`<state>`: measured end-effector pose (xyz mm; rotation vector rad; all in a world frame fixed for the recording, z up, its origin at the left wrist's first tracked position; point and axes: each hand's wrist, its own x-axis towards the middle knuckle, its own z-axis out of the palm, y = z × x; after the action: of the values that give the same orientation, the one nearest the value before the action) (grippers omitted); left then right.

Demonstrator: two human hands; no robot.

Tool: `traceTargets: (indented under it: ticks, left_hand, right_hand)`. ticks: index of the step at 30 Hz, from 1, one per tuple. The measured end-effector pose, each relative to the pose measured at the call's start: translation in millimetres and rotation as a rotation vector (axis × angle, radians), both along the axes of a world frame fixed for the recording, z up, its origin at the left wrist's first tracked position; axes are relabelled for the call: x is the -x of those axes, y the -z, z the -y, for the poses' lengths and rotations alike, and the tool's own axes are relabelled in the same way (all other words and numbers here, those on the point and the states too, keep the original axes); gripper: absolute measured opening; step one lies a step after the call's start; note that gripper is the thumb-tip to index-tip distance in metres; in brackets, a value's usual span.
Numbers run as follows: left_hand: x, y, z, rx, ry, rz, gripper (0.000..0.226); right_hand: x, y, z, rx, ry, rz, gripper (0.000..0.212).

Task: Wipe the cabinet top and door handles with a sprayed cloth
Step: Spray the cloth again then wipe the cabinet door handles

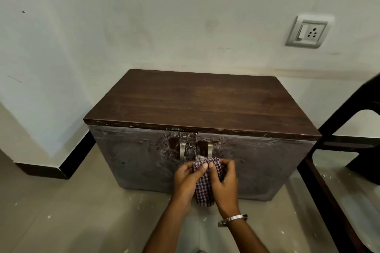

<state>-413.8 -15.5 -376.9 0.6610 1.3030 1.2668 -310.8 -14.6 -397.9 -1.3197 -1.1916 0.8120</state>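
While both hands (186,178) (225,181) pinch the checked cloth (205,187) in a closed grip, the upright right door handle (209,150) stands just beyond, nearest the right hand.

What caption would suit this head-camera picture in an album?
Both hands, left and right, grip a checked cloth before the cabinet's handles.
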Motion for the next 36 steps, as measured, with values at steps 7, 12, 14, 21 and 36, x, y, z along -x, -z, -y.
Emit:
traceTargets:
  ticks: [7, 12, 14, 21, 36]
  left_hand:
    - [-4, 9, -9, 0.032, -0.029, -0.134, 0.019]
    - [-7, 12, -10, 0.058, -0.046, -0.154, 0.022]
    - [-10, 12, -4, 0.054, -0.054, -0.164, 0.018]
    - [-9, -1, 18, -0.136, -0.092, -0.238, 0.016]
    - [43, -36, -5, -0.137, -0.302, -0.155, 0.018]
  right_hand:
    - [-1, 13, -12, 0.121, 0.016, 0.026, 0.016]
    - [0, 10, -14, 0.207, 0.038, 0.018, 0.016]
    - [0, 8, -8, 0.220, 0.050, 0.002, 0.015]
    - [12, -11, 13, 0.112, 0.084, -0.078, 0.013]
    - [67, -51, -11, 0.004, 0.020, -0.030, 0.022]
